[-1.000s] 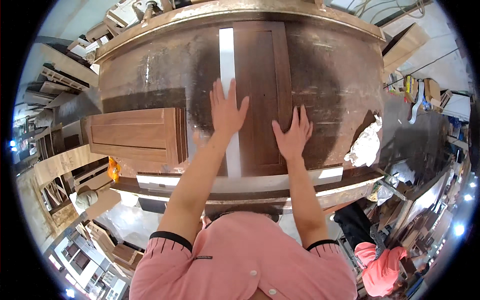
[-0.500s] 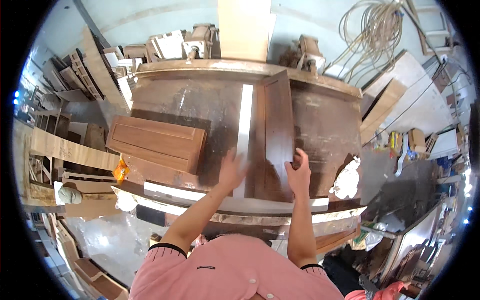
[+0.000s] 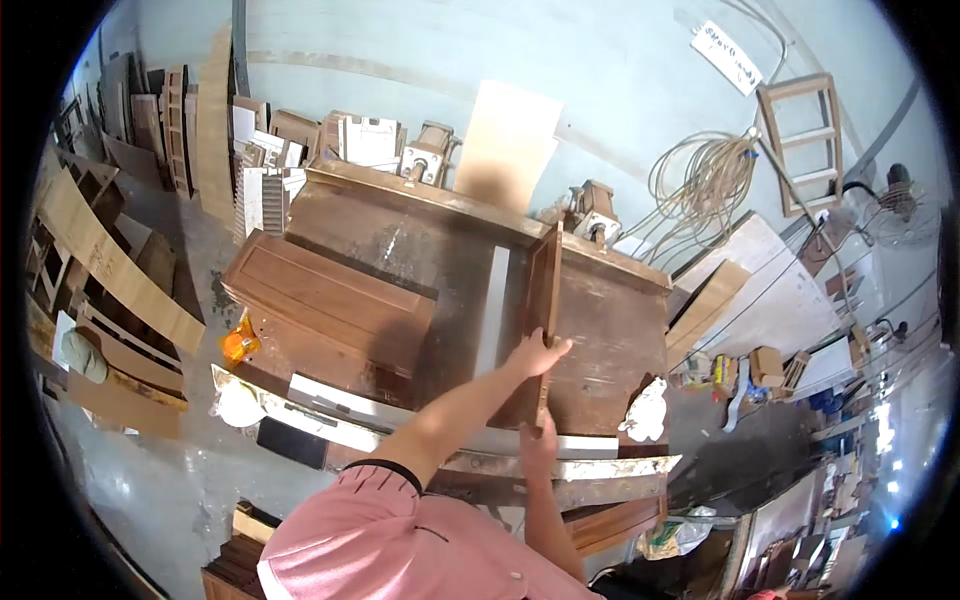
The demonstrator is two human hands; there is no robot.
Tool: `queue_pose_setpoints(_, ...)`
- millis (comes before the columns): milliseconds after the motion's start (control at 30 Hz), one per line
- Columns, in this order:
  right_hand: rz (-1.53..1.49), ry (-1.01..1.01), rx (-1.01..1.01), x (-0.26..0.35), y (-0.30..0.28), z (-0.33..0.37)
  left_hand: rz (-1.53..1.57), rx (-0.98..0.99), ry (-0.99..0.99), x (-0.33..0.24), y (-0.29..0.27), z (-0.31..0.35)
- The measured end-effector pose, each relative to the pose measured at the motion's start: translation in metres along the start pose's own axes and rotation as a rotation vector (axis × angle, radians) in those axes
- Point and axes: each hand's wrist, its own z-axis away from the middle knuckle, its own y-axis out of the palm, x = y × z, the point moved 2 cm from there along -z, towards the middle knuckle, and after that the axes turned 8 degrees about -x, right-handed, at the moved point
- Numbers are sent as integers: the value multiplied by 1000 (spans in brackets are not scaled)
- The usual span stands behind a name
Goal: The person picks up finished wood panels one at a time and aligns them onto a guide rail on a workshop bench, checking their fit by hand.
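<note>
A brown wooden cabinet-door panel (image 3: 543, 285) stands on its long edge on the worktable (image 3: 440, 235), right of the middle. My left hand (image 3: 537, 357) is closed over its top edge, thumb to the right. Lower down, my right hand (image 3: 539, 447) grips the panel's near end; some of its fingers are hidden. Left of the panel lies a white strip (image 3: 491, 310) on the tabletop. A second stack of brown panels (image 3: 325, 300) lies flat at the table's left.
A crumpled white cloth (image 3: 645, 410) lies at the right front corner. An orange packet (image 3: 239, 342) sits at the left edge. White strips (image 3: 345, 398) run along the front. Two clamp cylinders (image 3: 428, 152) stand beyond the back rail. Coiled hose (image 3: 705, 180) hangs on the wall.
The panel has turned from leaning, face showing, to upright on edge. My left hand has moved right onto its top edge; my right hand has moved down to its near end. The view has shifted.
</note>
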Motion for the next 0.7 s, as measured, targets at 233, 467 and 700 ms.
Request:
queue_pose_setpoints(233,-166,-219,-15,-33,34,33,-76,-315,-17,-2,-34,43)
queue_pose_setpoints(467,-1240,919,-318,46,37,35,679,-391,286,-16,-84,152)
queue_pose_setpoints(700,-826,382,-226,120,62,-23,935,-534,-73,-17,-235,230)
